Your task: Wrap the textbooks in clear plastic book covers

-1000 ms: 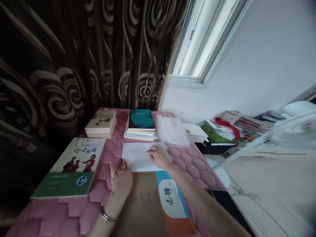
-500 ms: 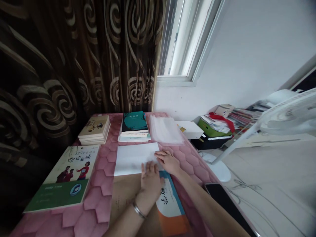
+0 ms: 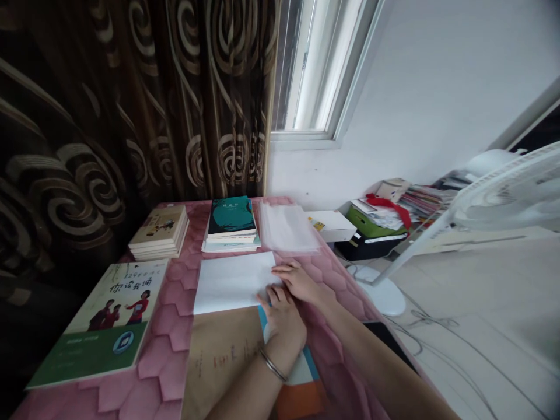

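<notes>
A white sheet [image 3: 231, 280] lies above a book with a brown, blue and orange cover [image 3: 227, 344]. My left hand [image 3: 282, 318], with a silver bangle at the wrist, presses down on the sheet's lower right part, fingers spread. Its palm and wrist cover part of the book's blue-edged side. Just beyond it, my right hand [image 3: 300, 283] rests with fingers stretched out along the sheet's right edge. The two hands are close together, and neither grips anything visible.
At left lies a green and cream book [image 3: 105, 315]. Behind are a stack of tan books [image 3: 160, 227], a stack topped by a teal book [image 3: 231, 216] and clear plastic covers [image 3: 289, 227]. A dark phone-like device [image 3: 389, 344] and a white fan [image 3: 385, 291] are at right.
My left hand has slid right along the sheet, from its lower middle toward my right hand, uncovering more of the brown cover. My right hand stays at the right edge. The view has shifted slightly.
</notes>
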A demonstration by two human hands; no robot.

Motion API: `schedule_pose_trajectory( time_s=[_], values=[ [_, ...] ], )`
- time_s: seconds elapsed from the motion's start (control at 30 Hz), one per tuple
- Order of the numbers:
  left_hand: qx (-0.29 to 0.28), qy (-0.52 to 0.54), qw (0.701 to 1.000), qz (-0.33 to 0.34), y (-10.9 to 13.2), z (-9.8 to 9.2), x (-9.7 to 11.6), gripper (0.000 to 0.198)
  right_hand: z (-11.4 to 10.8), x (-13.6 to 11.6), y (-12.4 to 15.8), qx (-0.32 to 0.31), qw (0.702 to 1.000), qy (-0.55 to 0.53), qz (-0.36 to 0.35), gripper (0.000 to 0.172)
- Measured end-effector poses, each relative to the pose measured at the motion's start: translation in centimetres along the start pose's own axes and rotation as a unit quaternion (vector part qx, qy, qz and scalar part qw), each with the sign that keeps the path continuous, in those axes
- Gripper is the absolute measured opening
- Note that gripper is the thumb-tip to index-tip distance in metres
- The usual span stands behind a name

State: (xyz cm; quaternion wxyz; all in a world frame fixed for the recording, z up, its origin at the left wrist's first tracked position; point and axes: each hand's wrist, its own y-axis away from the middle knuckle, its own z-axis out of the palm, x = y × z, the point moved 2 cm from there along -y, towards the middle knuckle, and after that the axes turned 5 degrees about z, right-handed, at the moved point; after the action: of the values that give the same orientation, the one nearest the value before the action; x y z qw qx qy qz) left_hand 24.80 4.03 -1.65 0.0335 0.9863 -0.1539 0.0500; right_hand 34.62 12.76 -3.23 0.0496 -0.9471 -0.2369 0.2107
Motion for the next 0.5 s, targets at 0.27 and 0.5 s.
schedule_pose_trajectory(
  time_s=[0.27, 0.5],
  values=[
    [-0.003, -0.003, 1.0, 0.029, 2.6, 0.0, -1.2, 0.062, 0.0, -1.8, 2.3, -0.028, 0.998, 0.038, 0.039, 0.058],
    [0.038, 0.053, 0.996, 0.068, 1.7, -1.8, -2.8, 0.049, 0.2, -2.2, 3.1, -0.015, 1.0, 0.008, 0.025, 0.052]
  ],
)
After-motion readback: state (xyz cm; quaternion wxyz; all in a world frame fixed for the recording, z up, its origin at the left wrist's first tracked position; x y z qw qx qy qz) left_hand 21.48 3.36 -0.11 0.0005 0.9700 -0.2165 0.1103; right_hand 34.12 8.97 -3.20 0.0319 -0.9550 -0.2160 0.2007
